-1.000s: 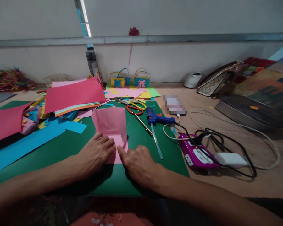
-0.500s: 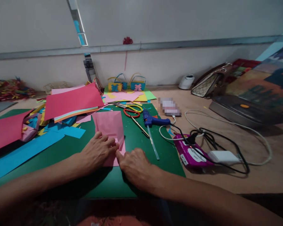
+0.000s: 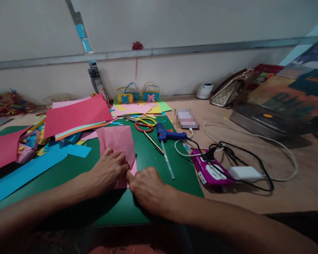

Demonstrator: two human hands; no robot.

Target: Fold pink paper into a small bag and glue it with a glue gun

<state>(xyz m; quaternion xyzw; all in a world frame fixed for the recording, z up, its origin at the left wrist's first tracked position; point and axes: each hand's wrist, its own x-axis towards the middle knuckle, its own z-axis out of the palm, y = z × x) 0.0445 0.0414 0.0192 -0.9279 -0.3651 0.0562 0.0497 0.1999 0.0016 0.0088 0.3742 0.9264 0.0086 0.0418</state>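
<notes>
A pink sheet of paper [image 3: 118, 137] with creases lies on the green board [image 3: 76, 180] in front of me. My left hand [image 3: 110, 169] rests on its lower part, fingers curled and pressed down on the paper. At the sheet's lower right edge is my right hand [image 3: 148, 188], closed, its thumb and forefinger meeting the paper close to the left fingertips. The paper beneath both hands is partly hidden. Right of the sheet lie a blue glue gun [image 3: 171, 134] with a clear glue stick, and scissors [image 3: 144, 125] with red and yellow handles.
Red card sheets [image 3: 76, 114], blue paper strips [image 3: 34, 173] and paper scraps lie to the left. Small paper baskets [image 3: 151, 96] stand at the back. A purple power strip [image 3: 210, 173] with tangled cables, a phone [image 3: 187, 119] and a white adapter [image 3: 245, 173] occupy the right.
The whole view has shifted slightly, so things sit a little further left. Both hands stay on the pink paper, whose upper part leans back a bit flatter.
</notes>
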